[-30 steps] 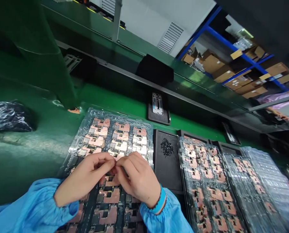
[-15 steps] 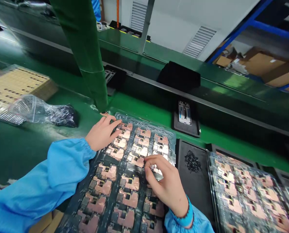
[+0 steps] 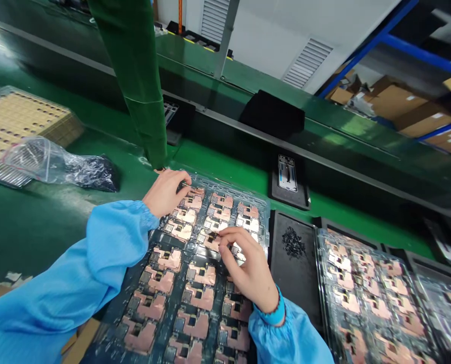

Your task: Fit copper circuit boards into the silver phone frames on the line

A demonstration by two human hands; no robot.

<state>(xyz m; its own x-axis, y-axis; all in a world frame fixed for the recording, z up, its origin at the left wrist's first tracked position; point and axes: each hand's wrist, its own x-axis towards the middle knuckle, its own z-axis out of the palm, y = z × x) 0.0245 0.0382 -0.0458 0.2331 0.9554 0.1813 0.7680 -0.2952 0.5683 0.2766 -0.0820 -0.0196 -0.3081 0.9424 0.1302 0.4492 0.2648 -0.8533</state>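
Green bench (image 3: 39, 227): one plastic bag (image 3: 58, 169) far left. Your left hand (image 3: 168, 192), fingers curled, rests on the far-left corner of the clear tray (image 3: 195, 283) of copper boards, three across. Your right hand (image 3: 248, 265) pinches a board mid-tray. One black tray (image 3: 299, 283) with small parts, another board tray (image 3: 365, 293) right. No readable writing.
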